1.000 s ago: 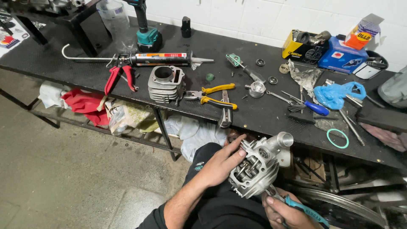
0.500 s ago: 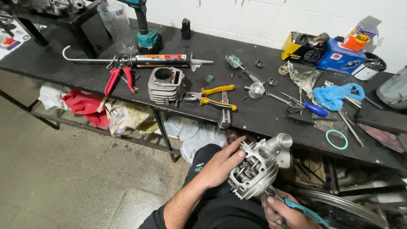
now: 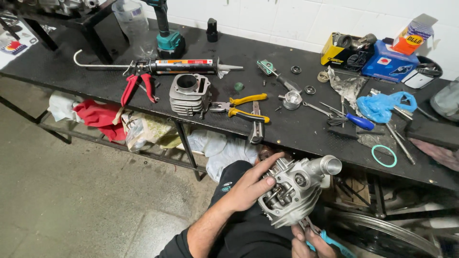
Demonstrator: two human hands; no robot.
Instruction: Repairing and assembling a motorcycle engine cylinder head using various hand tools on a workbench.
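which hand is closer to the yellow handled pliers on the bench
Left. The left hand grips the grey engine cylinder head just below the bench edge, nearer the yellow-handled pliers. The right hand sits lower, under the head, holding a teal-handled tool.

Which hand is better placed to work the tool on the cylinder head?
Likely the right hand: it holds the blue-handled tool at the cylinder head. The left hand grips and steadies the head.

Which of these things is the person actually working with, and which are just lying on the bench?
In hand: cylinder head, left hand, right hand, blue-handled tool.
Lying about: finned cylinder, yellow pliers, caulking gun, green ring.
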